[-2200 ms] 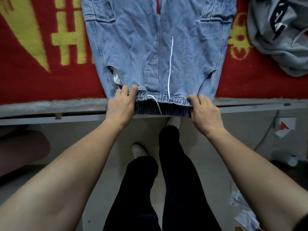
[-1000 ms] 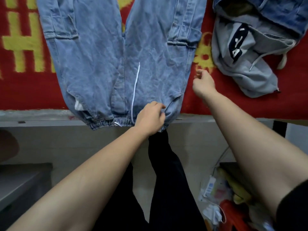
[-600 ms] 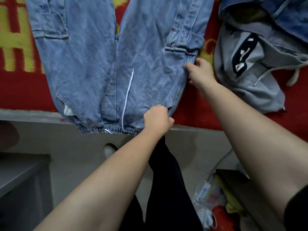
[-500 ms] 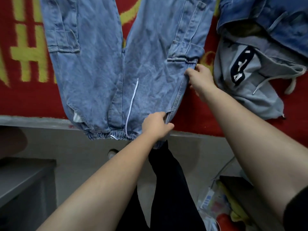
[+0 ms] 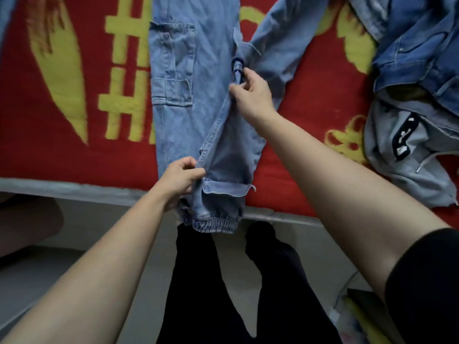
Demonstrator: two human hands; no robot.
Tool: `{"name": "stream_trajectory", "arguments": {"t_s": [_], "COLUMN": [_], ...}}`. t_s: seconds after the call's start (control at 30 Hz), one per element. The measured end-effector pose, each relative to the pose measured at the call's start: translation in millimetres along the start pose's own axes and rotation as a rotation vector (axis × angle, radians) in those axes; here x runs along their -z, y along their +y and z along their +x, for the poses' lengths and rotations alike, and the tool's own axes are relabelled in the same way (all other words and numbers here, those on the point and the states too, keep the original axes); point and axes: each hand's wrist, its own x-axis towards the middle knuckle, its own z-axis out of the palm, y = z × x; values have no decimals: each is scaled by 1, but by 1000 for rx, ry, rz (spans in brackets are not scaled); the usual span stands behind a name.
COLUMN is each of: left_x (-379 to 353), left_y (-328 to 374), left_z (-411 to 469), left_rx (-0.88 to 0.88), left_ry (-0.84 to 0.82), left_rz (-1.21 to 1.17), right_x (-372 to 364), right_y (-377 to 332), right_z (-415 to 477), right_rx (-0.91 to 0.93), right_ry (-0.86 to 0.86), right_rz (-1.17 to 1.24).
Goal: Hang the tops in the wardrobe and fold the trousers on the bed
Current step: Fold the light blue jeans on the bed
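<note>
Lengthwise fold of jeans (image 5: 173, 70) on red-blanketed bed (image 5: 62, 145), waistband hanging over near edge. Done best w/ both pinches taut along turned edge, then laid square: side seams & waistband matched, far leg swung over before smoothing. Held nr waistband in lt hand (image 5: 182, 178), thumb & fingers closed on denim edge; held at crotch seam in rt hand (image 5: 252, 95), same narrow pinch. Grey hoodie (image 5: 402, 155) well apart, to rt.

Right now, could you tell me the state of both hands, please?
Left hand: pinching the light-blue jeans.
Right hand: gripping them higher up.
</note>
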Motion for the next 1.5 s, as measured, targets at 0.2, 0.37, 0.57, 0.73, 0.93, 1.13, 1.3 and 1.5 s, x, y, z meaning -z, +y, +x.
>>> {"name": "stream_trajectory", "arguments": {"t_s": [0.2, 0.37, 0.57, 0.73, 0.93, 1.13, 1.3, 1.5], "left_x": [89, 120, 128, 127, 115, 108, 108, 105], "left_y": [-37, -76, -97, -80, -21, 74, 138, 144], "left_z": [25, 53, 65, 58, 82, 146, 205, 228], "left_rx": [80, 154, 160, 52, -451, -788, -534, -481], "left_ry": [73, 109, 120, 211, 486, 399, 233, 153], "left_rz": [-5, -31, 28, 524, 733, 1174, 1230, 1336], "right_x": [-125, -188, -168, -115, -72, -67, -54, -56], "right_y": [-30, -1, 16, 20, 32, 16, 9, 20], "right_z": [-3, -3, -17, -40, 2, 18, 66, 91], "right_rx": [50, 69, 94, 489, 134, 361, 224, 119], "right_ry": [-165, -397, -410, -5, -303, 26, -103, -269], "right_rz": [-187, -420, -465, -1010, -1348, -1183, -1217, -1203]}}
